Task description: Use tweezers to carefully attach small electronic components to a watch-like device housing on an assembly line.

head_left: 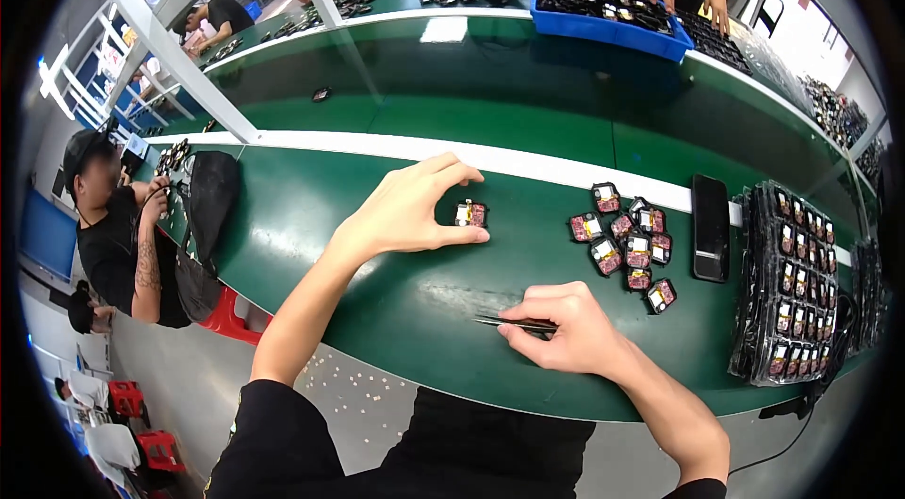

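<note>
A small square electronic part (469,215), black-framed with a reddish board and a yellow-white strip, lies on the green bench. My left hand (405,205) reaches around it from the left, thumb and fingers apart, not visibly gripping it. Nearer to me, my right hand (566,325) pinches a pair of dark tweezers (528,323), whose tips point left over the bench. Several similar parts (638,248) lie in a loose cluster beyond the right hand. To their right rests a black phone (710,228), screen up.
Stacked clear trays (795,282) filled with such parts stand at the right. A white rail (377,143) separates the bench from a green conveyor. Across it stands a full blue bin (613,25), with a person's hands beside it. Another person (132,235) sits at the left.
</note>
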Demonstrator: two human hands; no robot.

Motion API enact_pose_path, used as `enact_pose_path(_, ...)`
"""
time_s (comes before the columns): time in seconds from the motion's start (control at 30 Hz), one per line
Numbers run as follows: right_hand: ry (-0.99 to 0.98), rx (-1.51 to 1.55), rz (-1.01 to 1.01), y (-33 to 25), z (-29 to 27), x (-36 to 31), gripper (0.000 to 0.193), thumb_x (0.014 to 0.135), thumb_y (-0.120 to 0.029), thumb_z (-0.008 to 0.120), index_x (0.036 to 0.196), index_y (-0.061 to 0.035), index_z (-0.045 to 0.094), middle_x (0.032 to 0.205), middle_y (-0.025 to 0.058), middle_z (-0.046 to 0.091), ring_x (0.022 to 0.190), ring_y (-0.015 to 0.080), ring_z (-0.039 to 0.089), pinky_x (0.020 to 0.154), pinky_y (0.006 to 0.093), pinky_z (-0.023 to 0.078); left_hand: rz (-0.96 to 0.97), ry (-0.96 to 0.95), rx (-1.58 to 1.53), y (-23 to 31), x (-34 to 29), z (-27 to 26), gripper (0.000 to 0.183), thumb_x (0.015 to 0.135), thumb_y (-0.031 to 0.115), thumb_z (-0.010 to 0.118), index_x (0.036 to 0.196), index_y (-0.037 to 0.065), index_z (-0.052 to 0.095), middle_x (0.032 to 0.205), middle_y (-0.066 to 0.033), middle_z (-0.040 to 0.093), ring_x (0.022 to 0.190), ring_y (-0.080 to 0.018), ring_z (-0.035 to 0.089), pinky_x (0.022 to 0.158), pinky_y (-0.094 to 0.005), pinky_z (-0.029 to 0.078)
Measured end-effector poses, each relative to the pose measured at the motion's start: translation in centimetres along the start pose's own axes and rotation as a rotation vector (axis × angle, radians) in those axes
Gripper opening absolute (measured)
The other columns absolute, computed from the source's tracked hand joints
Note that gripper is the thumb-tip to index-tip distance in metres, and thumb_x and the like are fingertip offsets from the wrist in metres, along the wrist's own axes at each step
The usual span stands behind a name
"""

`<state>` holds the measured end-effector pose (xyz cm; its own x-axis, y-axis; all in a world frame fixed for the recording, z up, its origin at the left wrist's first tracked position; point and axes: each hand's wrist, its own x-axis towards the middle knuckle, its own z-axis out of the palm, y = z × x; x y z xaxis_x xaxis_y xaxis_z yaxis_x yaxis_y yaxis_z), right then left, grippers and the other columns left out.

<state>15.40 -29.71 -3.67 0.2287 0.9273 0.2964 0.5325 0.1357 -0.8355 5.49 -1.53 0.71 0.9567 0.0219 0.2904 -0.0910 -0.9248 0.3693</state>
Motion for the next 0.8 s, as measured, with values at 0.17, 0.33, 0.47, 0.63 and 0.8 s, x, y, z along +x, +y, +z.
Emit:
enact_pose_path(0.17,0.064,0.047,0.006,-0.1,0.1,0.0,0.012,0.089,-0.006,0.086,0.099,0.0007,0.086,0.074,0.0101,0.073,0.054,0.0212,0.065,0.050,0.0353,0.049,-0.136,-0.084,-0.174,-2.5,-1.6,0.3,0.056,0.084,0.038,0.098,0.125,0.005,0.079,0.122,-0.0085,0.071,0.107,-0.0309,0.073,0.097,-0.0420,0.057)
enact_pose_path(0.33,0.251,0.069,0.037,0.5,0.2,0.1,0.013,0.089,0.000,0.087,0.102,0.0015,0.086,0.068,0.0054,0.068,0.053,0.0088,0.055,0.048,0.0284,0.038,-0.105,-0.143,-0.291,-2.5,-1.4,0.9,0.051,0.082,0.020,0.100,0.126,0.006,0.080,0.115,-0.0070,0.071,0.097,-0.0223,0.068,0.082,-0.0350,0.054)
enact_pose_path(0.47,0.306,0.023,0.080,0.5,-0.4,0.5,0.013,0.090,0.001,0.087,0.103,0.0015,0.087,0.067,0.0034,0.066,0.054,0.0067,0.052,0.051,0.0268,0.035,-0.026,-0.091,-0.388,-2.1,-2.0,1.9,0.049,0.085,0.018,0.097,0.129,0.006,0.079,0.113,-0.0064,0.072,0.089,-0.0206,0.062,0.079,-0.0361,0.051)
enact_pose_path(0.63,0.349,0.042,0.144,0.7,-0.7,0.6,0.011,0.090,-0.001,0.087,0.101,0.0024,0.087,0.064,0.0008,0.061,0.054,0.0047,0.047,0.051,0.0264,0.031,-0.024,-0.304,-0.421,0.1,-1.9,2.4,0.049,0.085,0.020,0.097,0.129,0.009,0.080,0.101,-0.0017,0.075,0.082,-0.0180,0.063,0.082,-0.0344,0.043)
enact_pose_path(0.8,0.358,-0.068,0.201,1.3,-0.3,0.8,0.008,0.088,0.003,0.083,0.096,0.0028,0.084,0.063,0.0020,0.061,0.051,0.0062,0.050,0.048,0.0276,0.033,0.092,-0.231,-0.412,-0.1,-2.1,3.2,0.052,0.083,0.025,0.098,0.130,0.009,0.084,0.092,-0.0018,0.075,0.086,-0.0185,0.067,0.086,-0.0344,0.041)
